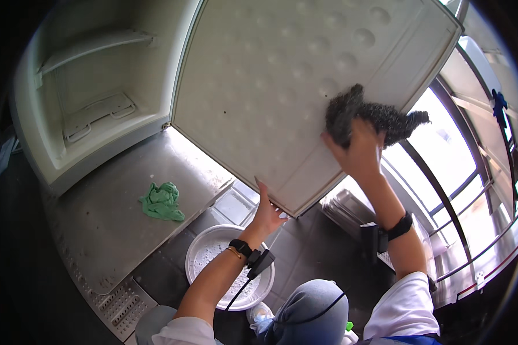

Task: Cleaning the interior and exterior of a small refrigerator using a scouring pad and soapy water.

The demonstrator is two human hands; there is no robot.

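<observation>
A cream refrigerator door [259,115] with round dimples on its inner face stands swung open in front of me. My left hand [265,215] grips its lower corner, the thumb on the inner face and the fingers around the edge. Against the door's right part, my right hand [360,146] presses a dark grey, fuzzy mesh scrubbing cloth [380,118]. One end of the cloth sticks out past the door's edge. The refrigerator's cavity [106,86], at the left, has a shelf and a panel with wire handles.
A crumpled green cloth [162,201] lies on the steel counter [115,230] below the refrigerator. A white basin [191,253] of sudsy water stands on the dark tiled floor. Stacked metal trays [348,204] and a curved metal frame [443,195] are at the right.
</observation>
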